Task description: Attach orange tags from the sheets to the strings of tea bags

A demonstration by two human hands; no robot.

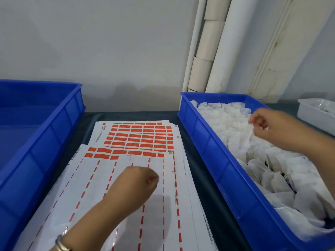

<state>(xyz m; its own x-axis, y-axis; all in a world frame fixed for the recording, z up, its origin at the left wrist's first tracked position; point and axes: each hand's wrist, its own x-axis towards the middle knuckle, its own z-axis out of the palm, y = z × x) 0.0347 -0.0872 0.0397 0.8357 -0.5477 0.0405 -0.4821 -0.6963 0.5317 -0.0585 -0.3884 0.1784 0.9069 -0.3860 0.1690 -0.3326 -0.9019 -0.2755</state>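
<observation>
Two sheets of orange tags are distinct at the middle of the dark worktop (pixel 208 196), on a fanned stack whose lower sheets cannot be counted. The far sheet (pixel 139 136) is covered in rows of orange tags. The near sheet (pixel 101 182) overlaps its near edge and keeps only two rows of tags (pixel 125 153) at its far end; below them it is bare white backing with red dashed lines.

One left hand (pixel 139 180) lies over the near sheet, fingers curled in, the tips pointing toward the right-hand bin; whether this grip holds a tag is too blurred to tell. A metal bangle (pixel 61 245) circles that wrist.

One right hand (pixel 266 125) reaches over the heap of white tea bags (pixel 235 131), its fingers pinching gauzy bag material at the top of the pile. Bags fill the right blue bin (pixel 217 160) in a number too great to count, with thin white strings showing among them.

One more blue bin (pixel 45 142) stands on the left of the sheets. At the far right edge sits one white tray (pixel 311 115). White pipes (pixel 213 48) run up the wall behind.
</observation>
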